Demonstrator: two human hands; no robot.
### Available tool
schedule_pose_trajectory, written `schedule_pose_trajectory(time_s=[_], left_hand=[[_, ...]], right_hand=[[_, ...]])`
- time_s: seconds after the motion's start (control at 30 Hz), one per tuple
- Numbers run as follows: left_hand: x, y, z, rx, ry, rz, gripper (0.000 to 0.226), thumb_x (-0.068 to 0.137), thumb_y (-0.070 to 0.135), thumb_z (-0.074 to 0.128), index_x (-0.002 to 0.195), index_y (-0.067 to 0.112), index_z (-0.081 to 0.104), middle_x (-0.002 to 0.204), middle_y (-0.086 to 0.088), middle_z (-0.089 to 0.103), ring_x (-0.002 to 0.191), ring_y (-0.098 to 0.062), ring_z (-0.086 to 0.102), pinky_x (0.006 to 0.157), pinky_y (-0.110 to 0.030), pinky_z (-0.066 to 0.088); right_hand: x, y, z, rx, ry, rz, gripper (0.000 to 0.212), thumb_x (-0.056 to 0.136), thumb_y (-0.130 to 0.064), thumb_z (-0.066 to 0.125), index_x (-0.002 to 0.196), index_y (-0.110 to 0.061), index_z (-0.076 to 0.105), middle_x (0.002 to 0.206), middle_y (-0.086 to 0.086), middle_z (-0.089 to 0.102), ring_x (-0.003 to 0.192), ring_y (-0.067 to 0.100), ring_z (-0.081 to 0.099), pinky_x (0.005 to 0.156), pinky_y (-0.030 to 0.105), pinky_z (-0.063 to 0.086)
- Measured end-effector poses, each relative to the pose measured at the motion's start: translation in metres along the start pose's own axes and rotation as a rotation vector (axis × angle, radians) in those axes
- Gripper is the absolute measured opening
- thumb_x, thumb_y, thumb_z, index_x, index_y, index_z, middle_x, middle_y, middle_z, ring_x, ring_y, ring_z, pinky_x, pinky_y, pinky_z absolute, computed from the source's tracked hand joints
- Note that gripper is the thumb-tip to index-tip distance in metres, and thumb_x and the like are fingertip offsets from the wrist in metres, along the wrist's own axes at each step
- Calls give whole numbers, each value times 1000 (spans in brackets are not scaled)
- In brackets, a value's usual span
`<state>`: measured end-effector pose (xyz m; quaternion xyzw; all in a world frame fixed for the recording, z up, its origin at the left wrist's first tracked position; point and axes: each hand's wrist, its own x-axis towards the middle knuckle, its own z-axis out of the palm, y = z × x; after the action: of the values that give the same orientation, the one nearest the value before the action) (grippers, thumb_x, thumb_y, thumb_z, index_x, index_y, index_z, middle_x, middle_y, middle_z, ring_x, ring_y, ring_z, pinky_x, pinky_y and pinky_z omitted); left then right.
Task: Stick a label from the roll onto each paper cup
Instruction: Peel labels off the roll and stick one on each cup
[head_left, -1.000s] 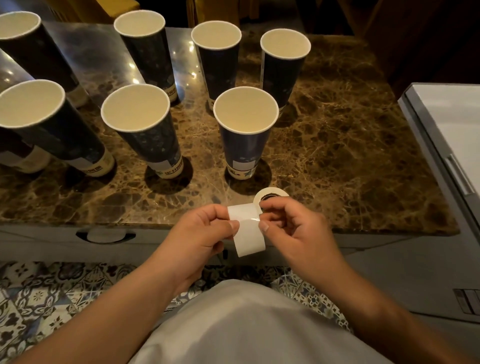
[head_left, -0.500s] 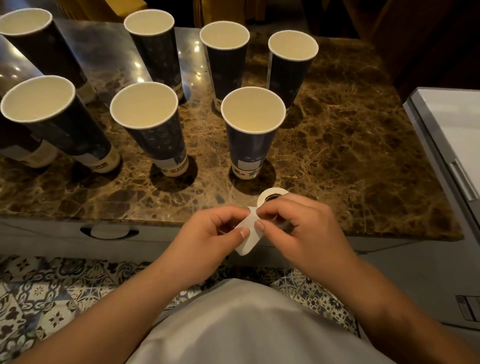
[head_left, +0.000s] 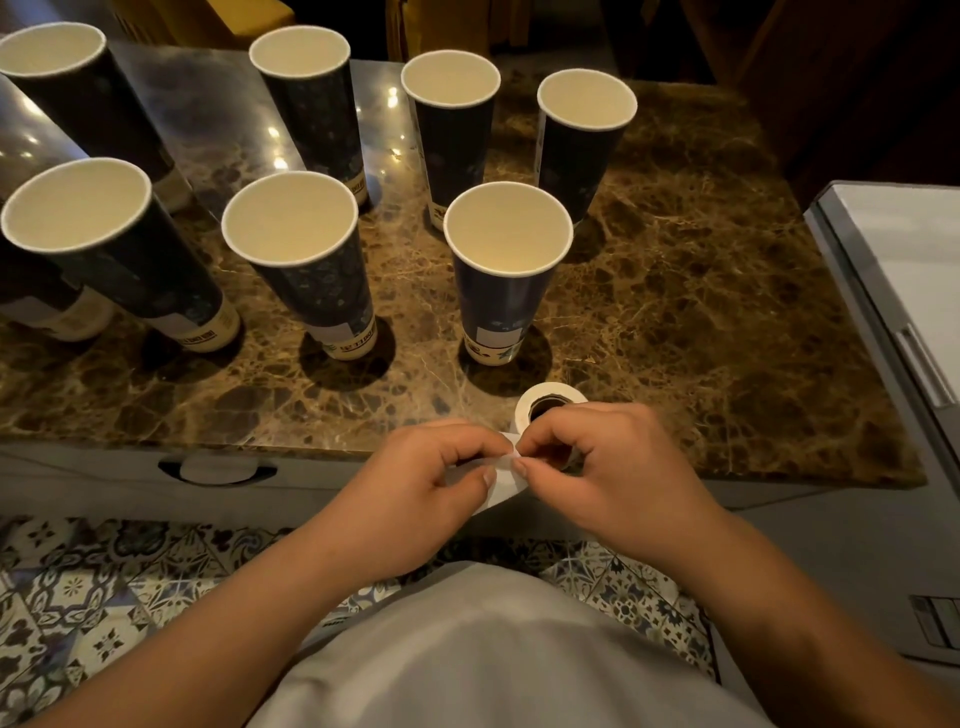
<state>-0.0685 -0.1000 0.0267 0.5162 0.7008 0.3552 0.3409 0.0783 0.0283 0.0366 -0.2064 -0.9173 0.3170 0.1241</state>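
Marble worktop (head_left: 701, 312) ahead, paper cups (head_left: 506, 270) crowding it; I see both hands, left hand (head_left: 421, 493) and right hand (head_left: 597, 467), pinching the label (head_left: 501, 486) beside the roll (head_left: 548, 397).

My forearms (head_left: 218, 618) bare to frame edge, no sleeves visible. Pale grey shirt (head_left: 483, 654) over belly. No rings seen.
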Motion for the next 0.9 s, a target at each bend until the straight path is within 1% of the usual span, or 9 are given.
schedule_pose_trajectory(time_s=[0.27,0.4,0.47,0.5,0.67,0.73,0.8,0.83,0.9], left_hand=[[4,4,0,4,-18,-19,27,92,9,60,105,29,70,86,31,60,79,5,56,64,-9,41],[6,4,0,-138,-5,-145,26,93,9,56,101,30,70,84,18,66,74,-1,59,62,-18,48],[8,3,-2,-196,26,-201,26,93,7,55,97,28,70,87,8,68,78,-9,62,67,-25,53],[8,2,-3,-211,53,-230,26,93,5,54,94,26,69,88,6,69,80,-11,63,68,-24,52],[13,-1,-6,-341,193,-405,26,92,1,51,96,22,67,92,-2,70,82,-18,65,67,-28,51],[14,-2,-6,-322,250,-447,23,93,12,56,113,23,60,100,-5,64,89,-16,59,72,-30,47],[13,-2,-4,-55,350,-409,43,90,29,62,130,26,47,115,5,51,106,-9,49,86,-31,46],[11,2,-4,58,406,-348,44,88,33,62,128,29,46,118,11,47,109,-6,46,88,-29,45],[9,14,-4,50,439,-246,21,87,33,61,107,30,57,103,15,54,93,-2,52,79,-26,47]], right_hand=[[1,0,0,-47,30,23,5,80,-23,70,78,-22,74,69,-14,68,62,2,60,56,18,49],[4,0,-1,160,75,196,16,78,-11,71,68,-23,68,59,-8,62,55,4,55,50,12,42],[6,3,-5,306,91,301,21,79,-6,70,66,-22,67,56,-8,59,51,2,51,48,13,41],[6,5,-7,355,112,331,22,80,-5,69,66,-21,66,56,-8,58,51,1,49,48,14,42],[7,14,-17,438,281,368,18,84,-6,66,70,-17,67,58,-5,59,51,2,50,47,14,42],[7,13,-16,359,337,327,17,85,-8,67,72,-18,68,59,-5,61,52,5,52,46,14,43],[4,12,-14,140,410,186,13,85,-8,68,76,-17,70,62,-5,64,55,8,57,47,16,46],[2,11,-12,-3,442,81,10,86,-9,67,79,-15,72,64,-4,65,55,8,58,48,19,48],[-2,12,-5,-259,494,-114,11,88,-13,65,82,-12,75,67,-1,69,56,11,60,48,28,49]])
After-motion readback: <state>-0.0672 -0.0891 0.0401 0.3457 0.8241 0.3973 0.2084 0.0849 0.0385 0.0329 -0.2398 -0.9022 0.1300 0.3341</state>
